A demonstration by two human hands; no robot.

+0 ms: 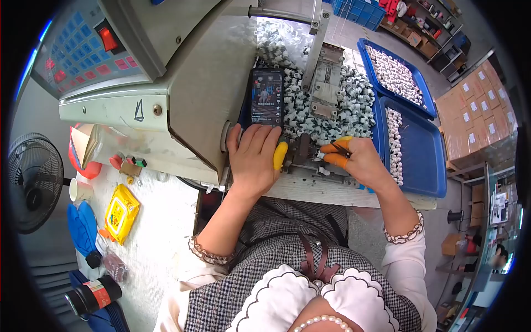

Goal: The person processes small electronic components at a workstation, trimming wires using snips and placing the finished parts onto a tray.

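Note:
My left hand (253,157) lies with its fingers stretched out just below a phone (266,98) with a lit screen. A yellow finger cot (280,156) covers its thumb, close to the dark metal fixture (302,152) of the machine. My right hand (362,160), with orange finger cots (335,160) on thumb and finger, is closed at the fixture's right side. A thin dark tool, like tweezers (338,147), shows between its fingers. A small pale piece at the fingertips is too small to make out. Behind the fixture spreads a heap of small white-and-dark parts (354,102).
Blue trays (420,149) with rows of white parts stand at right. The machine's control panel (83,47) with a red switch rises at upper left. A yellow wipes pack (121,214), a black jar (93,295) and a fan (36,182) are at left. Stacked cartons (478,113) stand beyond.

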